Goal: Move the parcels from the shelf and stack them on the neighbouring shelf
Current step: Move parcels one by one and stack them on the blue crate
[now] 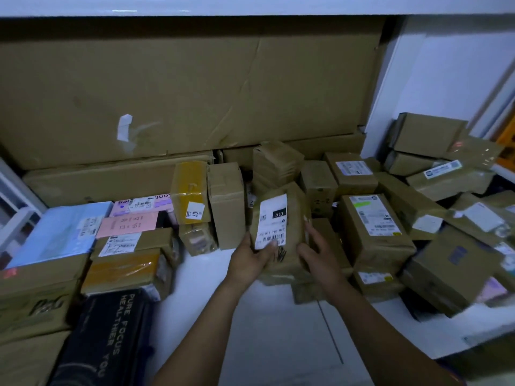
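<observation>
Nearest, a black box [111,338] printed "PURE FOCUS" lies at the front left of the white shelf [264,330]. Over the bare middle of the shelf, both hands hold one brown parcel [292,215] with a white "010" label, tilted, just in front of the other parcels. The fingers of the left hand [252,259] are curled round its lower left corner, with the thumb on the label. The right hand [316,254] clasps its right side, fingers [309,227] lying along the edge.

I judge the task as partly done. The left group [131,246] looks ordered, with flat parcels stacked and some boxes upright. The right heap [373,227] is loose and tilted, so I think much is left. Which side is the goal, I cannot tell surely.

Counted: two hands, one parcel in hand, about ten parcels at left, and more than a dozen at right, not exactly countable. Farthest, large flat cardboard sheets [181,93] stand against the back.
</observation>
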